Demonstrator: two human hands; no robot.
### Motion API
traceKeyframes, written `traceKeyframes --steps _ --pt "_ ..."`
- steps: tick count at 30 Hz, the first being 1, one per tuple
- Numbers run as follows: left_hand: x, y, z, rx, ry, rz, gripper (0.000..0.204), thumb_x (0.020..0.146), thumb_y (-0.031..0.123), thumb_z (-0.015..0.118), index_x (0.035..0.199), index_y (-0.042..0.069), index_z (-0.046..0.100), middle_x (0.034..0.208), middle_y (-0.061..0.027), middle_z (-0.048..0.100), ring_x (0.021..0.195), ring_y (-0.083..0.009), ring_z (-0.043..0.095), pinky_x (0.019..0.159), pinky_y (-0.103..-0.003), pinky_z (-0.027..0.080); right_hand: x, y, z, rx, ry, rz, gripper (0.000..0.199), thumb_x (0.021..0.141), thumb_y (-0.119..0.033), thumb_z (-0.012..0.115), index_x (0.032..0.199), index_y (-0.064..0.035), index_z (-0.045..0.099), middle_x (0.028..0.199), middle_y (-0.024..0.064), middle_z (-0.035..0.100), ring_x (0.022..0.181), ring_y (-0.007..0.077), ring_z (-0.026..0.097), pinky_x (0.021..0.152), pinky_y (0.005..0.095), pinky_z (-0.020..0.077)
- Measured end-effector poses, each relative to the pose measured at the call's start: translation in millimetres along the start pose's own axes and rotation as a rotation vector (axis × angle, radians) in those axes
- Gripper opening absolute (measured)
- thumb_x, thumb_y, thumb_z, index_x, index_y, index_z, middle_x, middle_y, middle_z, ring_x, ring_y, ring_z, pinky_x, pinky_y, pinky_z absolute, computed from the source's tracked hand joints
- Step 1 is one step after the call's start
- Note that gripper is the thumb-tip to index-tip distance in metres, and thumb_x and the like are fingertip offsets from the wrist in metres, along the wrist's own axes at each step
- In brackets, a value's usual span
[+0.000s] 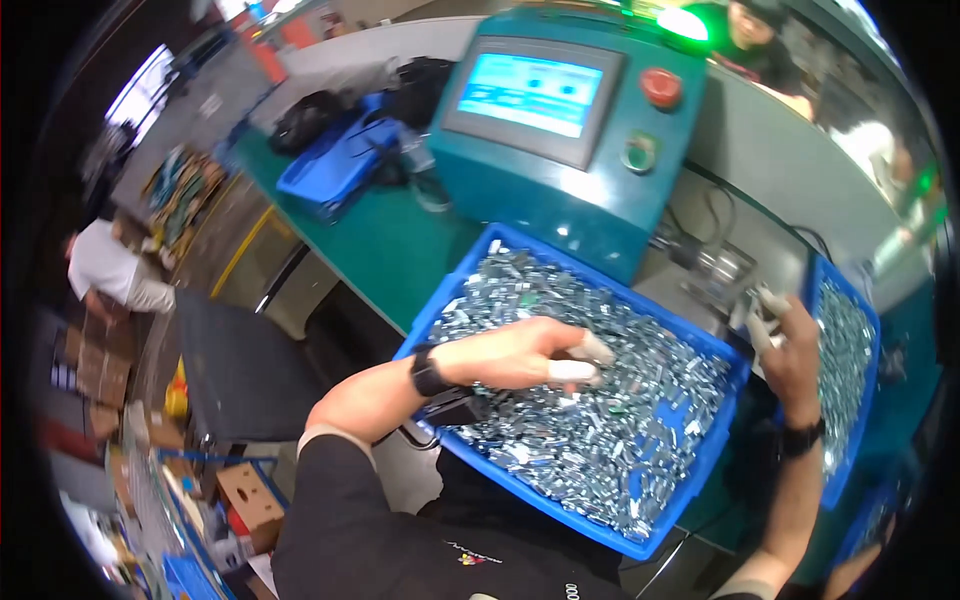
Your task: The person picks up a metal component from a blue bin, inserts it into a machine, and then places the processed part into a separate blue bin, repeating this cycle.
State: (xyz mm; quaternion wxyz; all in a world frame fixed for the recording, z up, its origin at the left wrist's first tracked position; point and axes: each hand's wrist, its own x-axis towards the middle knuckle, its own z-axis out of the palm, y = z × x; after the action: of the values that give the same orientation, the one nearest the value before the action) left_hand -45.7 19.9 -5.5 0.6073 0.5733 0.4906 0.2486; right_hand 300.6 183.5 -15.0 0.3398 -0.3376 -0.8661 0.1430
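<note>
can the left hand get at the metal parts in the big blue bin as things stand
Probably yes: the left hand already hangs right over the small metal parts in the open blue bin, nothing between them.

left hand (520,355): fingers curled, palm down | right hand (790,345): raised

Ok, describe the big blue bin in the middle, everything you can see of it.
The blue bin is a shallow rectangular plastic tray with low walls, seen cornerwise, its far corner toward the teal machine. It is filled almost to the rim with small shiny metal parts, with blue floor showing in a few gaps. It sits at the edge of the green bench. The left hand, with white fingertip covers, rests on the parts. A second, similar bin stands to its right, near the right hand.
</note>
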Motion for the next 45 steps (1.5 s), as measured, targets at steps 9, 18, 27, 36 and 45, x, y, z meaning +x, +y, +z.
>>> traceKeyframes --steps 9,18,27,36,45 --pt "0 -10 -1 -0.016 -0.052 0.046 0.049 0.105 0.026 0.058 0.145 -0.003 0.054 0.124 -0.0136 0.071 0.096 -0.0142 0.071 0.093 -0.032 0.055 -1 -11 12 0.159 0.078 0.098 0.031 0.091 -0.005 0.073 0.120 0.0022 0.067 0.095 0.0094 0.062 0.077 0.0187 0.063 0.068 0.0288 0.0491" --pt "2 -16 -4 0.008 -0.013 0.122 0.050 0.104 0.034 0.062 0.138 -0.002 0.060 0.112 -0.0116 0.074 0.087 -0.0135 0.070 0.082 -0.031 0.056 2 -4 10 0.073 -0.002 0.035 0.032 0.093 -0.005 0.072 0.124 0.0025 0.066 0.093 0.0069 0.058 0.075 0.0134 0.056 0.063 0.0256 0.0441" --pt "-7 -10 1 0.002 -0.045 0.077 0.049 0.105 0.027 0.061 0.144 -0.003 0.055 0.122 -0.0132 0.072 0.093 -0.0144 0.072 0.090 -0.032 0.056 -7 8 13 0.176 -0.031 0.169 0.039 0.095 -0.006 0.071 0.133 0.0000 0.064 0.095 0.0026 0.058 0.075 0.0084 0.052 0.063 0.0227 0.0427" --pt "-3 -6 1 -0.052 0.004 0.108 0.045 0.105 0.025 0.062 0.140 -0.003 0.059 0.118 -0.0104 0.072 0.092 -0.0148 0.070 0.090 -0.033 0.056 -26 12 3 0.616 0.017 0.569 0.053 0.098 -0.014 0.069 0.147 -0.0031 0.055 0.123 0.0103 0.071 0.099 0.0110 0.066 0.075 0.0231 0.0519" --pt "-2 -2 4 -0.063 -0.019 -0.022 0.042 0.104 0.016 0.062 0.143 0.000 0.058 0.122 -0.0092 0.071 0.098 -0.0138 0.069 0.090 -0.030 0.055 -22 9 5 0.632 -0.086 0.564 0.049 0.097 -0.015 0.071 0.142 0.0005 0.060 0.124 0.0072 0.068 0.102 0.0126 0.064 0.087 0.0276 0.0530"
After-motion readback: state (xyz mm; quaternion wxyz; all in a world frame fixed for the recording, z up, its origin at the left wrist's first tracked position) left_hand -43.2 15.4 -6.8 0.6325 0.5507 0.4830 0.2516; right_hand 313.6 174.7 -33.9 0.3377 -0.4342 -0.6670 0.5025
